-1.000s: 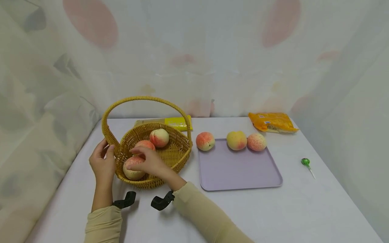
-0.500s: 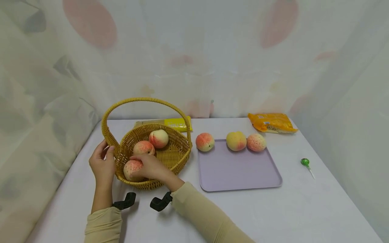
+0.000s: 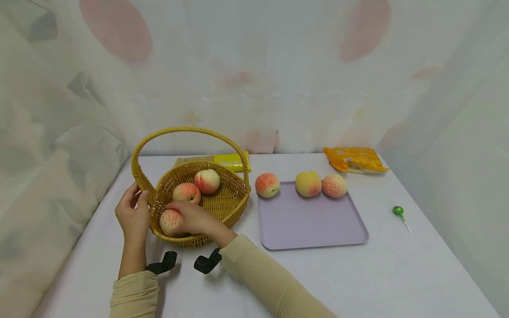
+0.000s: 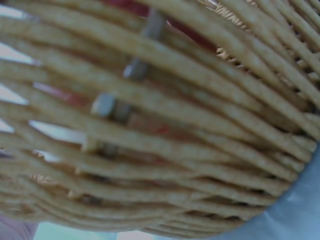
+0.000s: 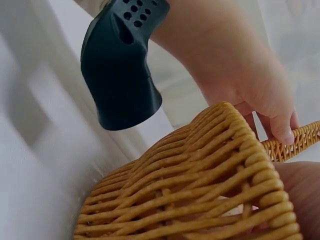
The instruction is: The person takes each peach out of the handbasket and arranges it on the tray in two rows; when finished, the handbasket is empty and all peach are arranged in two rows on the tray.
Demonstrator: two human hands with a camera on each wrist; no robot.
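The left hand (image 3: 133,216) pinches the basket handle (image 3: 191,129) at 9 o'clock; the right hand (image 3: 194,217) has its fingers clasped round the speckled peach (image 3: 170,222) at 8 o'clock inside. Best to grip evenly, without nudging the 2 other peaches (image 3: 186,192).

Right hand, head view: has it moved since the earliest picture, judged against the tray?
Yes: against the tray, the right hand sits slightly lower in view, partly covering the nearest peach.

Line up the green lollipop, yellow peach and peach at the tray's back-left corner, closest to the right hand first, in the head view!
1. Corner peach: back left of the tray.
2. Yellow peach: at its back edge.
3. Green lollipop: right of the tray.
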